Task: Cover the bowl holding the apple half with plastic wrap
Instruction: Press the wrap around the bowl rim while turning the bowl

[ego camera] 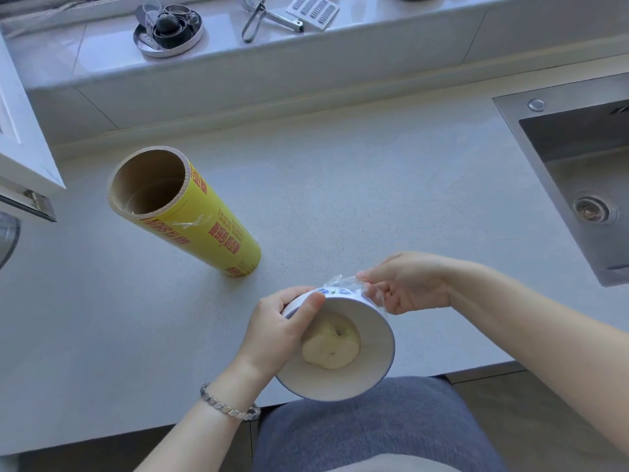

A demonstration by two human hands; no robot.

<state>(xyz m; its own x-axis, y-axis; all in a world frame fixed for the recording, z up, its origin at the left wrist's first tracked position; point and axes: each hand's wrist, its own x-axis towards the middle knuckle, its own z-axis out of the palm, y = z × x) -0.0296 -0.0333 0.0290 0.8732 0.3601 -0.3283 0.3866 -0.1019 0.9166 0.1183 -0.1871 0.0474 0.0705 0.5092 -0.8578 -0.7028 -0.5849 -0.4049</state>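
A white bowl (343,383) is tilted toward me above the counter's front edge, with the pale apple half (332,347) lying inside, cut face showing. My left hand (282,328) grips the bowl's left rim, thumb inside. My right hand (412,284) pinches crinkled clear plastic wrap (350,287) against the bowl's far outer wall. Whether film spans the bowl's mouth I cannot tell. The yellow plastic wrap roll (190,216) stands upright on the counter to the left, a loose film tail on its side.
A steel sink (578,172) is set into the grey counter (340,199) at right. On the back ledge lie a round metal tin (168,30) of small parts, a peeler (262,18) and a grater (313,10). A white cabinet edge (23,131) juts in at left.
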